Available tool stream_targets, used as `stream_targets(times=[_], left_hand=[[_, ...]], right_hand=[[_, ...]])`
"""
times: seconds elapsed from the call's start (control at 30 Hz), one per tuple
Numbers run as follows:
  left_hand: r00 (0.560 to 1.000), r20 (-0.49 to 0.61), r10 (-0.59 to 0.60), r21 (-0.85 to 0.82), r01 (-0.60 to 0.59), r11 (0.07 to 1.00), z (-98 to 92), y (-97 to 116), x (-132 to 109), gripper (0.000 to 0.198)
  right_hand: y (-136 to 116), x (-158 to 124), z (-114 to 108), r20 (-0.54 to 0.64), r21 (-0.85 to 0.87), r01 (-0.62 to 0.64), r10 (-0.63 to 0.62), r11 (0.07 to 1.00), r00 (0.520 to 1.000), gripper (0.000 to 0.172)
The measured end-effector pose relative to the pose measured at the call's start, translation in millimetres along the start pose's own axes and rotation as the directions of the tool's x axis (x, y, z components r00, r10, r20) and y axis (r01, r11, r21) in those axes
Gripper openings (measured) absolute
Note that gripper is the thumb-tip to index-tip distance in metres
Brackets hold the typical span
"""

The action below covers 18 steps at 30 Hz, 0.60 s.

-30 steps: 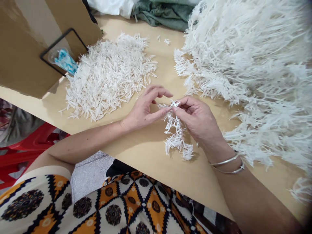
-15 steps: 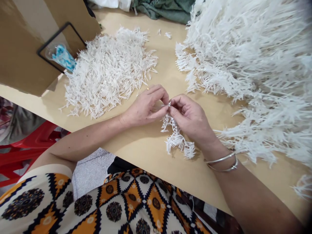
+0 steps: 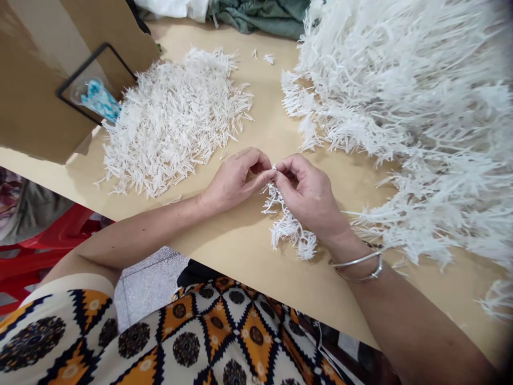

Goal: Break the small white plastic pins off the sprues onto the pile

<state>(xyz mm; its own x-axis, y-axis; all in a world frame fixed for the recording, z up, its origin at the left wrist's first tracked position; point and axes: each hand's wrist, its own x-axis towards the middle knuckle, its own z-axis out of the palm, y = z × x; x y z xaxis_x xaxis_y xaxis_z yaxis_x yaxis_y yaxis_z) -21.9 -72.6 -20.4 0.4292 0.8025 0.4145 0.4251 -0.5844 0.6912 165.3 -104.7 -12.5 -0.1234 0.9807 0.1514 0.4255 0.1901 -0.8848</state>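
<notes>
White fringed strip (image 3: 289, 227) – pinched at its top end by both hands, near the worktop's (image 3: 248, 251) front edge. Left hand (image 3: 234, 179) and right hand (image 3: 308, 195) curled, fingertips closed on it – tail trails onto the worktop.

tan tabletop (image 3: 248, 251), brown cardboard (image 3: 36, 101) at left, red plastic chair (image 3: 44, 246), grey speckled floor (image 3: 148, 283)

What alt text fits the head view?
The left hand and right hand pinch one end of a white bristly strip over a tan table. A loose white pile lies left; a large tangled heap lies right.
</notes>
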Motion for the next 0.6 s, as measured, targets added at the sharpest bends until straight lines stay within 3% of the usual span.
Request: stream_targets(times=[0.17,0.3,0.37,0.43,0.5,0.57,0.6], left_hand=[[0.997,0.008,0.074,0.038,-0.074,0.997,-3.4,-1,2,0.027],[0.956,0.175,0.237,-0.015,-0.238,0.971,0.6,11,-3,0.025],[0.930,0.206,0.305,-0.058,-0.299,0.952,2.9,17,-5,0.024],[0.965,0.101,0.244,-0.048,-0.240,0.970,2.1,15,-3,0.021],[0.986,-0.129,0.104,0.018,-0.102,0.995,-2.7,8,1,0.017],[0.937,-0.350,0.006,0.094,0.029,0.995,-9.7,-1,6,0.020],[0.916,-0.402,-0.006,0.122,0.060,0.991,-12.9,-5,8,0.024]], right_hand=[[-4,1,1,-0.032,-0.101,0.059,-0.063,0.993,0.998,0.009],[5,9,-6,-0.116,-0.147,0.055,-0.073,0.988,0.991,0.013],[12,12,-10,-0.134,-0.104,0.048,-0.062,0.993,0.989,0.011],[18,13,-13,-0.120,-0.020,0.018,-0.020,1.000,0.993,0.009],[19,13,-13,-0.107,0.067,-0.022,0.029,0.997,0.994,0.008],[17,13,-11,-0.096,0.133,-0.045,0.058,0.990,0.994,0.007],[16,12,-9,-0.088,0.157,-0.049,0.063,0.986,0.994,0.008]])
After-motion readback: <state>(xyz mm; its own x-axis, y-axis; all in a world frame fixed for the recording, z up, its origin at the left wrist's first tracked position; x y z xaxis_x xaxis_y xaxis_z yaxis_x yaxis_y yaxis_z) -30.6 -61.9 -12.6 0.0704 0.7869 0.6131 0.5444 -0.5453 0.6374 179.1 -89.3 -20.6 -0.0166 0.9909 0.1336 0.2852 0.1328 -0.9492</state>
